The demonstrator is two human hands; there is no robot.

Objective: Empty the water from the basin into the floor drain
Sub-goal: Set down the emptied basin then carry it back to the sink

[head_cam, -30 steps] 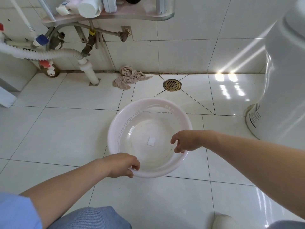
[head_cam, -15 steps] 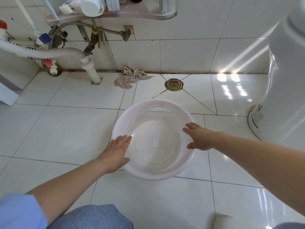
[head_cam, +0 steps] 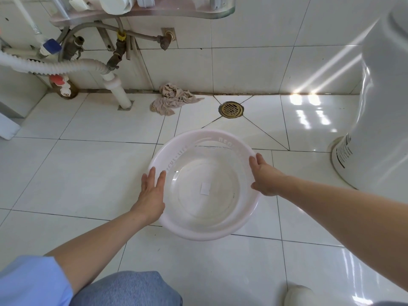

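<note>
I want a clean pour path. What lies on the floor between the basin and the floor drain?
Only bare white tile with dark grout lines, as the head view shows. The basin sits short of the floor drain; the rag lies off to the drain's left.

A pale pink basin sits on the white tiled floor at centre frame, holding shallow clear water. The left hand lies flat against its left rim; the right hand rests on its right rim. A brass floor drain lies beyond, upper centre.
</note>
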